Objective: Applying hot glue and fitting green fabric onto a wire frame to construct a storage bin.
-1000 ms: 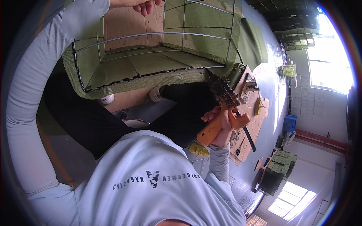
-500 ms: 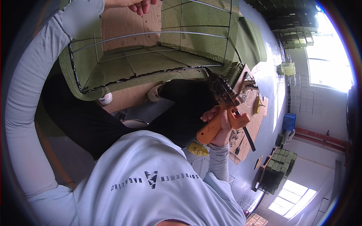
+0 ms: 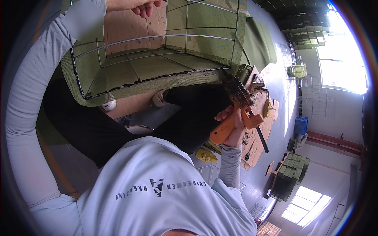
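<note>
An orange hot glue gun [image 3: 223, 131], its front crusted with dark glue, is gripped in my right hand [image 3: 237, 128]. A black glue stick [image 3: 262, 140] sticks out of its back. The nozzle points at the right end of a black glue line [image 3: 136, 81] along the near edge of a wire-framed box [image 3: 157, 63] covered in olive-green mesh cloth. My left hand [image 3: 142, 8] is over the box's far part, fingers curled and pressed together. The upper picture edge cuts it off, and what it holds, if anything, is hidden.
Right of the box, a glue-stained cardboard sheet [image 3: 256, 147] lies on the floor with a yellow object [image 3: 268, 108] on it. Another yellow object [image 3: 206, 155] is beside my right forearm. Farther right are a blue crate [image 3: 301, 126] and stacked green boxes [image 3: 290, 177].
My right hand has moved slightly right with the glue gun, and the nozzle has shifted toward the box's right corner. My left hand has barely moved.
</note>
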Demonstrator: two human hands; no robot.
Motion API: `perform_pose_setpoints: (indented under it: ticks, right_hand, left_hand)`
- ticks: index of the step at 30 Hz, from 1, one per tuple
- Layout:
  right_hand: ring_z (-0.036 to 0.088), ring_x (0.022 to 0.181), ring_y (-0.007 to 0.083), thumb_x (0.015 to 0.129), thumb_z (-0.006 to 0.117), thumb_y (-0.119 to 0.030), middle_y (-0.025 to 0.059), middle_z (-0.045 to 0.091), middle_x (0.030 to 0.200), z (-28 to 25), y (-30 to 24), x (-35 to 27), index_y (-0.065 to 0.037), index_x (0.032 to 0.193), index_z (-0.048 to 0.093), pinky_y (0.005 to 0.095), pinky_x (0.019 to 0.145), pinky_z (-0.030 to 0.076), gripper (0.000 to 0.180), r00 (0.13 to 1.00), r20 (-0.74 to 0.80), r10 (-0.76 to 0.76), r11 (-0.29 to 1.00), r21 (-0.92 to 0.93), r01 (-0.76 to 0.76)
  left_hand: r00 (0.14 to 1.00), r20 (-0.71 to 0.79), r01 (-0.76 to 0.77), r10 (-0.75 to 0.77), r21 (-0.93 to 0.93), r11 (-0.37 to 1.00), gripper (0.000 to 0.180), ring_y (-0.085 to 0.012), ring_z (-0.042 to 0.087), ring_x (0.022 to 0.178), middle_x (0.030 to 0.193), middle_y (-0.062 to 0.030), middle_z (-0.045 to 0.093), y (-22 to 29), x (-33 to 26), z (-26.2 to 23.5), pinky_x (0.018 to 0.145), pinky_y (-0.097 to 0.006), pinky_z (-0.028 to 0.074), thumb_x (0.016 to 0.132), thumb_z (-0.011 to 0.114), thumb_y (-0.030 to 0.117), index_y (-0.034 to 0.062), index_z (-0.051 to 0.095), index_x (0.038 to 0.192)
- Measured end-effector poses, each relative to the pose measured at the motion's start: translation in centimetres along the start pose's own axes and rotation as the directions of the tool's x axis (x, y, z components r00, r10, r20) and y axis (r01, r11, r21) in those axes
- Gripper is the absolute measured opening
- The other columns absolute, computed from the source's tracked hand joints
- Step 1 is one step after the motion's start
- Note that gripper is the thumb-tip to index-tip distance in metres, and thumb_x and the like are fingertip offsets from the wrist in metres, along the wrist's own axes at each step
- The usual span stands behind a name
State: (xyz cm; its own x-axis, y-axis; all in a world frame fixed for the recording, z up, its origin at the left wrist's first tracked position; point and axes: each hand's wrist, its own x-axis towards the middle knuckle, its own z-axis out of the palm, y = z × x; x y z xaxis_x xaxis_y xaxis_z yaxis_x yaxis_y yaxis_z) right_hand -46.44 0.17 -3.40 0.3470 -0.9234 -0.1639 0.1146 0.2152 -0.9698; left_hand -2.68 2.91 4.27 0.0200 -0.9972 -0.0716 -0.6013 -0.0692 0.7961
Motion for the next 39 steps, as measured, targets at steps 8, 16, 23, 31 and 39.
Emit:
perform_pose_setpoints:
  ticks: [8,16,23,31,39]
  right_hand:
    - [0.054,0.069,0.0204,0.094,0.058,-0.028,0.0073,0.053,0.078,-0.6,-0.9,0.9,-0.001,0.095,0.054,0.0365,0.065,0.049,0.028,0.997,-0.047,-0.055,0.987,-0.154,0.048]
    - [0.056,0.069,0.0166,0.092,0.061,-0.02,0.0062,0.055,0.076,-0.6,-1.9,1.5,-0.001,0.095,0.056,0.031,0.063,0.049,0.019,0.997,-0.027,-0.069,0.988,-0.142,0.064]
    - [0.054,0.07,0.0157,0.095,0.057,-0.019,0.0059,0.054,0.083,-1.1,-3.4,1.8,-0.002,0.103,0.053,0.0329,0.061,0.049,0.019,0.999,0.036,0.002,0.976,-0.216,0.006]
    - [0.057,0.067,0.0154,0.092,0.061,-0.015,0.0065,0.057,0.081,-1.1,-4.4,2.6,-0.001,0.102,0.055,0.0302,0.06,0.05,0.018,1.0,0.028,-0.001,0.96,-0.281,0.009]
    - [0.064,0.08,0.0185,0.092,0.062,-0.014,0.0079,0.062,0.087,-0.3,-6.0,2.4,0.001,0.11,0.056,0.0321,0.074,0.053,0.024,1.0,0.014,0.026,0.953,-0.302,-0.02]
  left_hand:
    - [1.0,0.001,0.017,-0.017,-0.01,1.0,0.031,-0.0204,0.069,0.075,0.085,-0.0154,0.07,-0.6,0.2,0.0,0.067,-0.032,0.056,0.1,0.039,0.017,-0.0053,0.06,0.1]
    - [1.0,-0.002,-0.006,0.006,0.02,1.0,0.031,-0.0199,0.069,0.075,0.084,-0.0148,0.07,-0.5,-0.1,0.0,0.067,-0.032,0.056,0.099,0.04,0.018,-0.0051,0.06,0.099]
    - [1.0,0.003,0.018,-0.018,-0.007,1.0,0.031,-0.0196,0.069,0.075,0.084,-0.0146,0.07,-1.6,0.7,0.0,0.067,-0.032,0.056,0.099,0.041,0.018,-0.0052,0.061,0.099]
    - [1.0,-0.012,0.016,-0.016,0.023,1.0,0.031,-0.0206,0.069,0.075,0.083,-0.0155,0.07,-1.6,0.6,0.2,0.068,-0.033,0.056,0.099,0.04,0.017,-0.0057,0.061,0.098]
    - [1.0,-0.021,0.002,-0.002,0.029,1.0,0.03,-0.0213,0.069,0.073,0.083,-0.0164,0.069,-1.2,0.5,0.3,0.067,-0.033,0.056,0.098,0.04,0.016,-0.0062,0.061,0.097]
